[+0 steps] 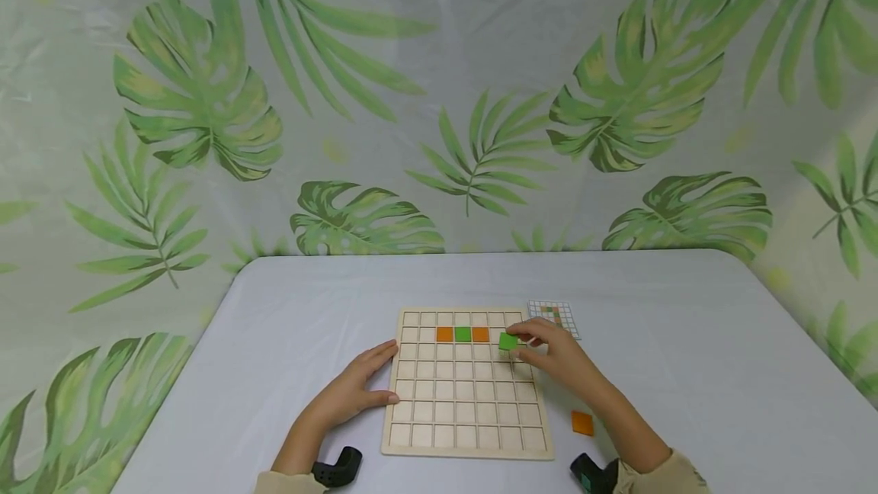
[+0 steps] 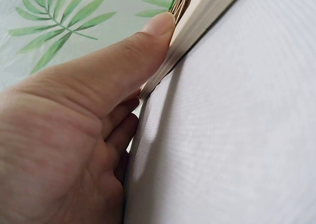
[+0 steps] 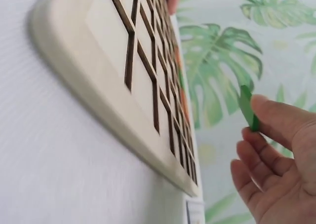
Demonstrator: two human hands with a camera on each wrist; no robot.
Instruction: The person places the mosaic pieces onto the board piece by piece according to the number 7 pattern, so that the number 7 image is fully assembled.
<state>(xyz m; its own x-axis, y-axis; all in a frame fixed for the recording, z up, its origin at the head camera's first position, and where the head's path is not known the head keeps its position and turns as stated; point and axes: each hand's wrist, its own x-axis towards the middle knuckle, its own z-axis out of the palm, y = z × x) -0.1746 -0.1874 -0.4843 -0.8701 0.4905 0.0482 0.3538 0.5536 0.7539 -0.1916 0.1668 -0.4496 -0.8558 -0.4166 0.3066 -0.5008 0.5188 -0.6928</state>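
Note:
A wooden grid board (image 1: 443, 434) lies on the white table. In its second row from the far side sit an orange tile (image 1: 445, 335), a green tile (image 1: 463, 335) and another orange tile (image 1: 480, 335). My right hand (image 1: 557, 353) pinches a loose green square tile (image 1: 507, 341) between thumb and fingers, over the right side of the board; the right wrist view shows that tile (image 3: 248, 108) tilted, seen nearly edge-on. At the board's left edge rests my left hand (image 1: 351, 386), thumb and fingers spread along the rim. The left wrist view shows its thumb (image 2: 160, 26) against the board's side.
A loose orange tile (image 1: 582, 423) lies on the table right of the board, near the right forearm. Beyond the right hand is a small printed pattern card (image 1: 549, 309), partly covered by that hand. A leaf-patterned curtain (image 1: 480, 151) hangs behind the table.

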